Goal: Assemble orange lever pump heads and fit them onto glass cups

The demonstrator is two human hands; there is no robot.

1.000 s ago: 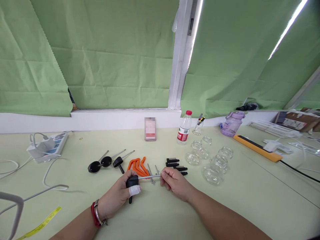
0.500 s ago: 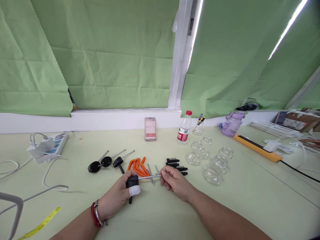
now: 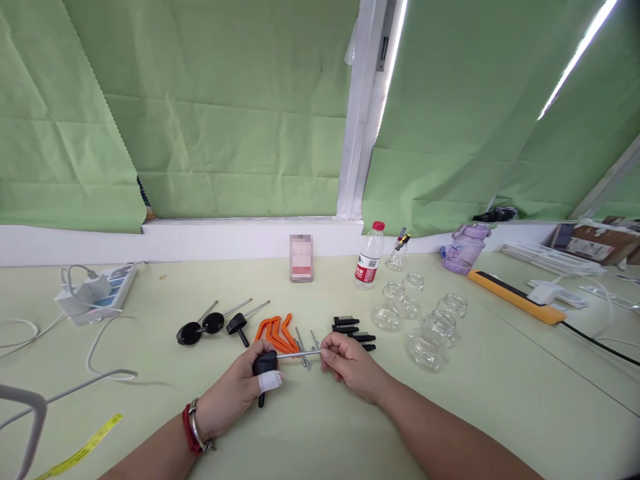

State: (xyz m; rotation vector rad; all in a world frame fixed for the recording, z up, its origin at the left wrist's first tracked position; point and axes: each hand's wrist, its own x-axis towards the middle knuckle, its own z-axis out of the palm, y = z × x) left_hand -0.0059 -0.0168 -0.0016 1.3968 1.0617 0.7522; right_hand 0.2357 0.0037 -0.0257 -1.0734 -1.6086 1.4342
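Note:
My left hand, a white wrap round its thumb, grips a black round cap with a short black stem pointing down. A thin metal rod runs from this cap to the right. At the rod's far end, the fingers of my right hand are pinched; they hide the tip. Just beyond the rod lie loose metal pins and several bent orange plastic handles. Similar black caps with rods rest at the left. Black pieces with springs lie behind my right hand.
Several clear glass jars stand at the right, with a red-capped bottle behind them. A purple water bottle and an orange power strip are farther right. White cables and another power strip occupy the left side.

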